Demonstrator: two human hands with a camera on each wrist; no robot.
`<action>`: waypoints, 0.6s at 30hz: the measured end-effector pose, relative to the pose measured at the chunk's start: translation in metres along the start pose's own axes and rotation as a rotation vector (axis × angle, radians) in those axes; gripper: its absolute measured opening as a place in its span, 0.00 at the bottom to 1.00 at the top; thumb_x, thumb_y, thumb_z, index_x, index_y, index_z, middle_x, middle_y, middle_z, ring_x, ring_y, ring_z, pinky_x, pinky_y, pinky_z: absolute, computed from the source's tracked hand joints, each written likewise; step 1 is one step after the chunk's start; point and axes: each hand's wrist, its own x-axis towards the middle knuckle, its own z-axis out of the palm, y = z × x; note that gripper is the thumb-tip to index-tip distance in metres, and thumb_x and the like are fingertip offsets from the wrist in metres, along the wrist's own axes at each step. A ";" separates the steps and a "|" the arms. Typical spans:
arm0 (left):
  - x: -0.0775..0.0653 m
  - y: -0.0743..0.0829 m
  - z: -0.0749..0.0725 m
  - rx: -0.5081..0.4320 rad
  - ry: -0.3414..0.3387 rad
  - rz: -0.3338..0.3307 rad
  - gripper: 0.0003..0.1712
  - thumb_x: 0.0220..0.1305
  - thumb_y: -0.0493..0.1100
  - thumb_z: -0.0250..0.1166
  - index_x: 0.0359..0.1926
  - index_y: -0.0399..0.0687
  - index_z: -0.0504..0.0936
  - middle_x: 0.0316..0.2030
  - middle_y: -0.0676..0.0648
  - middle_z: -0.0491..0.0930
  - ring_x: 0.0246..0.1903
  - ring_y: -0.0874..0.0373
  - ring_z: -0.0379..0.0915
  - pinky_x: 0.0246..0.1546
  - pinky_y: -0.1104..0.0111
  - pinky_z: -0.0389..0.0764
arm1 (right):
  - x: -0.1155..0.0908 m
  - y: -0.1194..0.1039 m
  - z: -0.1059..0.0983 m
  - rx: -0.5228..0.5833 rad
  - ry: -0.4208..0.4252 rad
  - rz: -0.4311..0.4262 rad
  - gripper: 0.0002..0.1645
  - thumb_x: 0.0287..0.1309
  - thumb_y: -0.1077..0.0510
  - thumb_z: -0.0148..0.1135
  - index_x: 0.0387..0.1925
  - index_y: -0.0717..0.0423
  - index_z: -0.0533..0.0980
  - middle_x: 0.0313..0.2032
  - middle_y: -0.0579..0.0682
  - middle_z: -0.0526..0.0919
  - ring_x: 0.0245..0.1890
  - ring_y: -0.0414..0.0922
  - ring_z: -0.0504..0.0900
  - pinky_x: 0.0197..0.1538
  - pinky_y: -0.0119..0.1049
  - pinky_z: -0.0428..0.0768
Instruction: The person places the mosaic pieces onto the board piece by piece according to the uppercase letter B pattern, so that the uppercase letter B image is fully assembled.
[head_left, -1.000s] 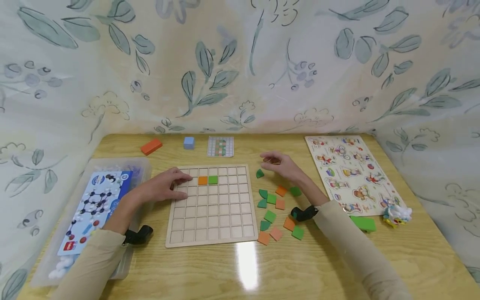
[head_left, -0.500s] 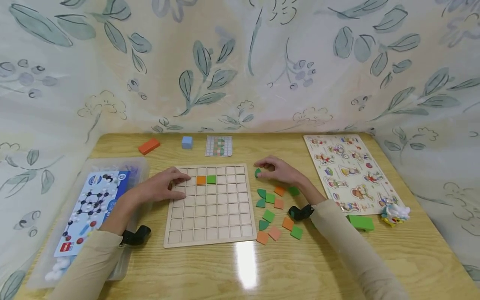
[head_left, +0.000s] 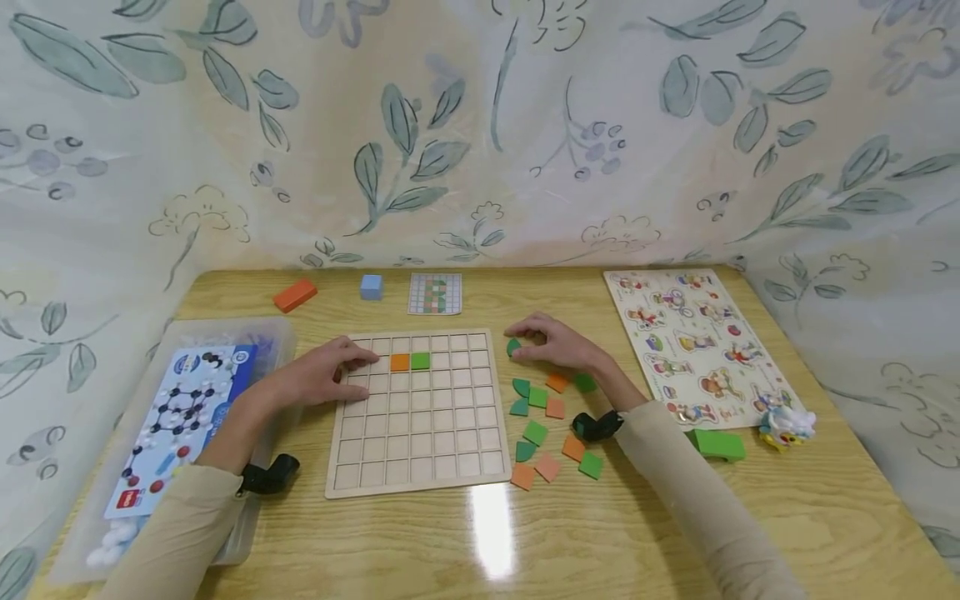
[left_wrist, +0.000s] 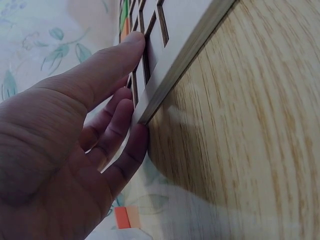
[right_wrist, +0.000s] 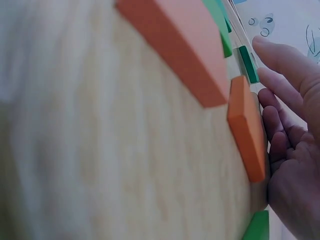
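Resting left hand (head_left: 318, 372) on L edge of gridded board (head_left: 423, 423), w/ thumb & fingers apart. Curving right hand (head_left: 557, 343) about dark green pc. (head_left: 513, 347) just R of board — can't tell if clamping down on it or not. Seeing orange sq. (head_left: 400, 362) & green sq. (head_left: 421, 361) side by side in 2nd row from top — also loose pcs. (head_left: 535, 432) near right hand, picture card (head_left: 435, 293) beyond board.

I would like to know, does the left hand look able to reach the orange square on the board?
Probably yes. The left hand is at the left edge of the board, near the orange square, and I see nothing standing between them.
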 end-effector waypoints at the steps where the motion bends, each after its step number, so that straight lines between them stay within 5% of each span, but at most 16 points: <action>1: 0.000 0.000 0.000 0.001 0.002 0.002 0.32 0.62 0.51 0.67 0.63 0.42 0.73 0.48 0.43 0.72 0.37 0.57 0.64 0.38 0.68 0.68 | 0.000 0.000 0.000 -0.001 -0.002 0.000 0.25 0.62 0.54 0.64 0.61 0.52 0.74 0.56 0.55 0.70 0.53 0.49 0.68 0.57 0.44 0.67; 18: 0.000 -0.001 0.001 0.001 0.008 0.007 0.32 0.62 0.50 0.67 0.64 0.42 0.73 0.47 0.44 0.72 0.39 0.56 0.64 0.39 0.67 0.69 | 0.001 0.000 -0.001 0.007 -0.014 0.013 0.26 0.63 0.53 0.62 0.62 0.53 0.72 0.58 0.55 0.70 0.53 0.49 0.67 0.57 0.44 0.67</action>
